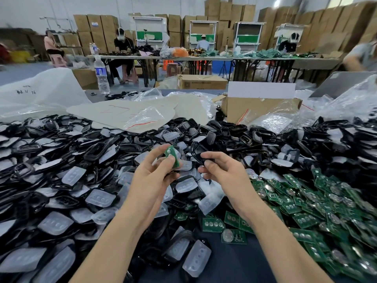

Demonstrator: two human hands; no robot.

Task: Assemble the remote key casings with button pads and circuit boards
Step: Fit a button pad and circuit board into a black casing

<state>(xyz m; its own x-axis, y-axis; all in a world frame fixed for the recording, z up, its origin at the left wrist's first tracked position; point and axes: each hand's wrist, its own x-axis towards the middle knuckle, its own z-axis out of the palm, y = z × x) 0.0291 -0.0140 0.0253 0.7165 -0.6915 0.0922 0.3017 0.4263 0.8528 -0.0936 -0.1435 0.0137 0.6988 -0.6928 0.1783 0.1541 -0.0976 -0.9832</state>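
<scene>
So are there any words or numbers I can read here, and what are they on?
Nothing reads clearly.
white plastic bag: handwritten marks, too blurred.
water bottle: blue label, too small.
cardboard box: printed mark, too blurred.

Back wall: stacked cardboard boxes (95, 27)
Middle: long folding table (204, 57)
Floor: grey (24, 72)
Light: bright window (346, 0), upper right

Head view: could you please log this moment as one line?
left hand: pinches circuit board | right hand: grips black casing | status: not yet joined
</scene>
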